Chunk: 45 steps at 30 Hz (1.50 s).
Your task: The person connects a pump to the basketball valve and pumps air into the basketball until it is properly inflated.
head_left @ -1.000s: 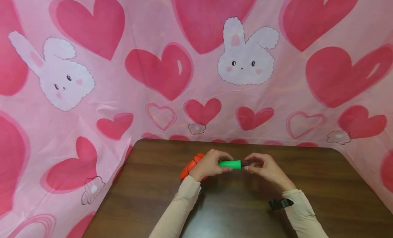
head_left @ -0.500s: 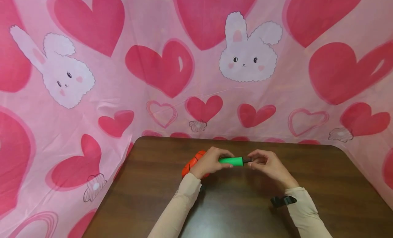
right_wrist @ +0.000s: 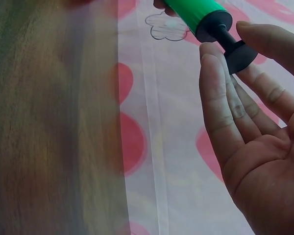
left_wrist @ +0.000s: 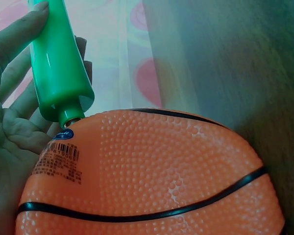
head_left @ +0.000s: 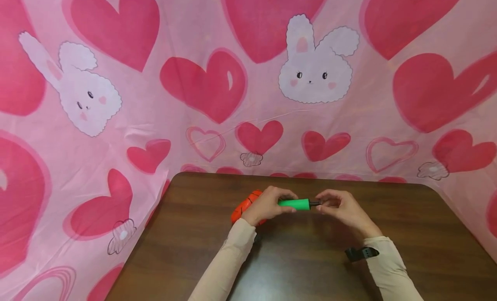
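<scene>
Hand pump (head_left: 297,204), one, over the far part of the desk (head_left: 303,266), between the person's left grip (head_left: 265,206) and right grip (head_left: 343,208). Long axis: crosswise, near level from where I stand; nozzle (left_wrist: 70,108) to the left, plunger handle (right_wrist: 241,58) to the right, a short length of black rod (right_wrist: 225,38) bare. Judged line of push: straight along that axis, the right grip nearer the handle. Right grip: thumb and fingertips lightly about the handle, palm uncurled. Left grip: thumb and fingers round the barrel (left_wrist: 59,68). Ball (left_wrist: 152,161), one, orange, pebbled, black-seamed, out of round; nozzle meets it by a blue label (left_wrist: 62,134), depth of entry untellable. Barrel: smooth green cylinder, glossy, apparently plastic. Handle: black disc. Backdrop (head_left: 264,94): pink, creased, hearts and rabbits.
</scene>
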Motion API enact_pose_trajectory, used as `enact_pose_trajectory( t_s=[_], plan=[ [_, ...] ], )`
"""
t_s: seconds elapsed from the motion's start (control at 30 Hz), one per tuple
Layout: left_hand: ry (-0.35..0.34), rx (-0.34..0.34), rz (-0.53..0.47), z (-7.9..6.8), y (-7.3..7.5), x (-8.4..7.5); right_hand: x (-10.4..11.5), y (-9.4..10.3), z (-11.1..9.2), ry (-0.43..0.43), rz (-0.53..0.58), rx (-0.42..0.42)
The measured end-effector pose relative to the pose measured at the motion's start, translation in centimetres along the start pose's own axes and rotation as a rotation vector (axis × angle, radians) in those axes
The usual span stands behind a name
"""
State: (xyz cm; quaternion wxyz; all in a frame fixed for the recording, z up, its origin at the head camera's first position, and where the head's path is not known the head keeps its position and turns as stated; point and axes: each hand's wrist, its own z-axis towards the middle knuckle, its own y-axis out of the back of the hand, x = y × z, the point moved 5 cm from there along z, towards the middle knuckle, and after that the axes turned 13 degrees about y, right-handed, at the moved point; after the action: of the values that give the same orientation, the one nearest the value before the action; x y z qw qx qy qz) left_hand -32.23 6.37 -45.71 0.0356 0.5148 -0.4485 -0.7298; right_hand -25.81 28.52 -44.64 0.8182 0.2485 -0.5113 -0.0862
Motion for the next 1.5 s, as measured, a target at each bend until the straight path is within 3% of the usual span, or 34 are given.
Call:
enact_pose_trajectory(
  t_s=[0.33,0.6,0.8,1.0,1.5],
  plan=[
    [-0.009,0.003,-0.005,-0.1,0.2,0.1,0.1,0.8,-0.1,0.023,-0.019,-0.003],
    [0.010,-0.025,0.002,-0.4,1.0,0.4,0.1,4.7,-1.3,0.064,0.016,-0.078],
    [0.035,-0.023,0.004,-0.5,1.1,0.4,0.2,6.7,-2.1,0.033,-0.005,-0.124],
    [0.041,-0.026,0.010,-0.4,1.2,0.4,0.0,6.9,-2.3,-0.002,-0.057,-0.127],
    [0.035,-0.037,-0.001,-0.5,1.0,0.4,-0.1,6.8,-2.3,-0.012,-0.025,-0.127]
  ],
)
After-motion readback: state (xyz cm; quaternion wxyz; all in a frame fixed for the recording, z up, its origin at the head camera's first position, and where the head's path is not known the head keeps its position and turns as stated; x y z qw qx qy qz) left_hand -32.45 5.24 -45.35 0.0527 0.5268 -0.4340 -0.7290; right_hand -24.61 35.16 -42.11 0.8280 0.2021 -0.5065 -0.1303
